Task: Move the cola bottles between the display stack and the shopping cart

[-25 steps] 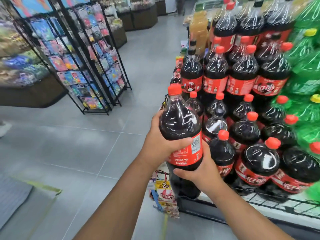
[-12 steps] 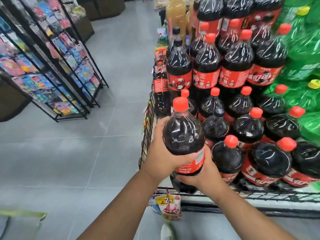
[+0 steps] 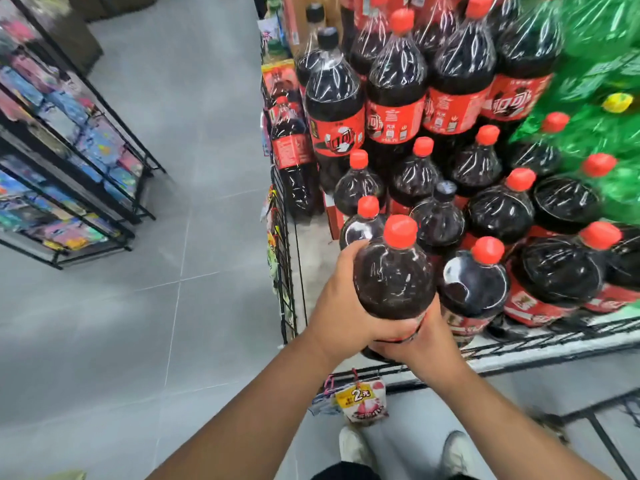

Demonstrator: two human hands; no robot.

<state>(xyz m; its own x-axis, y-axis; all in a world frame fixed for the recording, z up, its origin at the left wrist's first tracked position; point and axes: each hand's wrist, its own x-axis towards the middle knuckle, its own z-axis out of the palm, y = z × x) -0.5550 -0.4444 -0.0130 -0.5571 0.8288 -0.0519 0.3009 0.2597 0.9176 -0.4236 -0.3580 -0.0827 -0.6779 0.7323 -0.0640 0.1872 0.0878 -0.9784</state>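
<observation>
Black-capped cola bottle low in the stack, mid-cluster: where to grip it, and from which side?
Take the lower black-capped bottle by the neck just under its cap, coming straight down from above. It stands upright, and red-capped bottles crowd its body all round, so only cap and shoulders show. The left hand and right hand grip the held bottle.

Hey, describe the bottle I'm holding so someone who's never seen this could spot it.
Start at the wire rack on the right. At its front left corner is a red-capped bottle. It alone is gripped by a left hand and right hand.
</observation>
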